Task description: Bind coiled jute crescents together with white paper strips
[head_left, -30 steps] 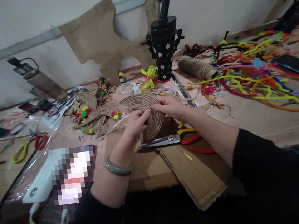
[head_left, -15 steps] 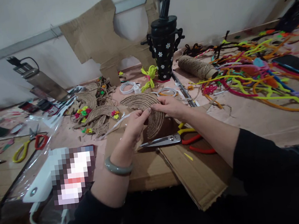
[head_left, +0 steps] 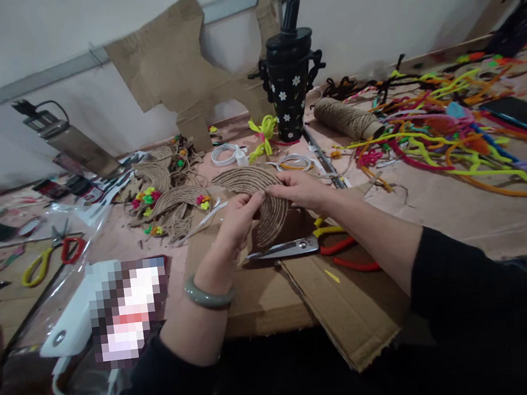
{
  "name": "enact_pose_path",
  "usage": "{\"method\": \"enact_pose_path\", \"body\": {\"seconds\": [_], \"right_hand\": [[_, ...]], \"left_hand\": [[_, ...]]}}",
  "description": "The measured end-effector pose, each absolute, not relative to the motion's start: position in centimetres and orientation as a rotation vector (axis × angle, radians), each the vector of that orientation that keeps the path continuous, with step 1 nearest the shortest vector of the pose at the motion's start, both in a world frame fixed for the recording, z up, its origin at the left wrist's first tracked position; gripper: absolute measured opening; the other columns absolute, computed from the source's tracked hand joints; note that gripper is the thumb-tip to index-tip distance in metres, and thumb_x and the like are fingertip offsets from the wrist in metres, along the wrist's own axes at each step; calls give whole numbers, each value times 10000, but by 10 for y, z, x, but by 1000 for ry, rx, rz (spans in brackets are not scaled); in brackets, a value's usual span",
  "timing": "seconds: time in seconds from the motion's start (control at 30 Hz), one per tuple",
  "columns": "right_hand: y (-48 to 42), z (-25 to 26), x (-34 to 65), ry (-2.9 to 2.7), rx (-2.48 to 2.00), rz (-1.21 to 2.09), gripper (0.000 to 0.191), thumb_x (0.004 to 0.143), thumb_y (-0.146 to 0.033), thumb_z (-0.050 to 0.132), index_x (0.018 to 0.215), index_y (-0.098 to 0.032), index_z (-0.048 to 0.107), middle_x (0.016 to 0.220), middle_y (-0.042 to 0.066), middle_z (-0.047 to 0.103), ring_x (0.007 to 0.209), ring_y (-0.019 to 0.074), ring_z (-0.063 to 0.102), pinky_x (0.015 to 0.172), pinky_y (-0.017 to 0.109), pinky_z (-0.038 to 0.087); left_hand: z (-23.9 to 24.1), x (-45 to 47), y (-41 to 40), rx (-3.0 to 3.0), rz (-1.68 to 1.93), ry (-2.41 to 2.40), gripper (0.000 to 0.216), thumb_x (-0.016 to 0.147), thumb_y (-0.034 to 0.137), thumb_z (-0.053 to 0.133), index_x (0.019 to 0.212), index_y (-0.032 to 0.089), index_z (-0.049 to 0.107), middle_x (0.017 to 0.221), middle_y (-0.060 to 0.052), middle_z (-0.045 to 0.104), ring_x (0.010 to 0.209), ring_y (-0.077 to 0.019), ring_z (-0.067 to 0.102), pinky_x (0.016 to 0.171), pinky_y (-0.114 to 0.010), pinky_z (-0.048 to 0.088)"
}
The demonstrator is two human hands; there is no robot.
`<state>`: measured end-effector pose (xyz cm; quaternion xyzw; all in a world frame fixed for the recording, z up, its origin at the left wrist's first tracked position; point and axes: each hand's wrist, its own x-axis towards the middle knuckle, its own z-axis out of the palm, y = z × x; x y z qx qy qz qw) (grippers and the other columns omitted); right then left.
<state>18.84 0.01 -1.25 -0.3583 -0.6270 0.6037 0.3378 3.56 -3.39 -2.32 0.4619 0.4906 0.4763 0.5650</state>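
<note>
A curved cardboard arc wound with jute twine [head_left: 263, 199] lies on a sheet of cardboard [head_left: 275, 297] in the middle of the table. My left hand [head_left: 240, 219] pinches its inner edge with closed fingers; a grey-green bangle sits on that wrist. My right hand [head_left: 299, 190] grips the arc's upper right part, fingers pressed on the twine. Scissors with red and yellow handles [head_left: 314, 245] lie just below the arc, under my right forearm.
Finished twine arcs with small coloured flowers [head_left: 168, 199] lie at the left. A black flowered tumbler [head_left: 288, 74], a twine spool [head_left: 346, 118], a heap of coloured pipe cleaners [head_left: 450, 125], a phone [head_left: 518, 118], second scissors [head_left: 54, 259] and a metal bottle [head_left: 69, 140] surround them.
</note>
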Motion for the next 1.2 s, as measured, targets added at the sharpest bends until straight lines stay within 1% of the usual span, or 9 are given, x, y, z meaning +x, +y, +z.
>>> {"method": "enact_pose_path", "body": {"seconds": [0.1, 0.2, 0.27, 0.4, 0.67, 0.8, 0.93, 1.2], "right_hand": [[1, -13, 189, -1635, -917, 1570, 120, 737, -272, 564, 734, -154, 548, 623, -31, 503, 550, 84, 433, 520, 213, 345], [1, -13, 189, -1634, -912, 1555, 96, 739, -251, 551, 735, -155, 553, 654, -20, 523, 580, 92, 452, 555, 222, 362], [1, -12, 188, -1650, -921, 1534, 89, 742, -242, 541, 730, -154, 553, 655, -18, 521, 584, 93, 447, 558, 223, 359], [2, -12, 189, -1693, -920, 1482, 84, 739, -239, 536, 726, -158, 557, 650, -19, 514, 589, 96, 434, 559, 223, 356], [3, -13, 190, -1769, -907, 1382, 99, 732, -247, 526, 689, -160, 541, 634, -24, 483, 586, 93, 409, 551, 223, 336], [3, -12, 189, -1735, -894, 1404, 97, 727, -246, 530, 685, -159, 533, 630, -29, 472, 575, 89, 407, 532, 216, 325], [3, -12, 189, -1730, -898, 1484, 97, 738, -248, 547, 701, -158, 548, 628, -27, 495, 560, 91, 430, 540, 222, 347], [1, -13, 187, -1656, -919, 1596, 93, 774, -248, 547, 744, -161, 563, 654, -14, 544, 565, 93, 465, 541, 223, 374]], "left_hand": [[-22, 36, -35, 1107, 1098, 1145, 365, 608, 462, 734, 612, 130, 583, 559, 17, 531, 511, -69, 429, 495, -213, 312], [-22, 36, -36, 1119, 1070, 1165, 355, 617, 445, 731, 590, 134, 561, 537, 29, 504, 486, -59, 401, 471, -210, 284], [-23, 36, -36, 1115, 1066, 1194, 348, 623, 433, 728, 586, 133, 556, 533, 31, 494, 479, -58, 396, 463, -211, 278], [-23, 36, -36, 1117, 1049, 1168, 334, 641, 430, 716, 610, 128, 579, 553, 19, 527, 487, -64, 424, 471, -214, 298], [-21, 37, -37, 1115, 1075, 1139, 332, 624, 423, 734, 598, 124, 593, 549, 15, 545, 490, -62, 437, 480, -205, 313], [-23, 37, -36, 1094, 1081, 1133, 332, 622, 424, 738, 603, 125, 595, 547, 15, 540, 493, -66, 445, 490, -208, 331], [-25, 36, -34, 1082, 1127, 1122, 316, 646, 418, 719, 638, 120, 614, 574, 3, 559, 520, -77, 471, 526, -216, 364], [-25, 35, -34, 1067, 1147, 1099, 279, 650, 383, 719, 644, 121, 624, 588, 0, 581, 528, -78, 487, 539, -212, 382]]}}
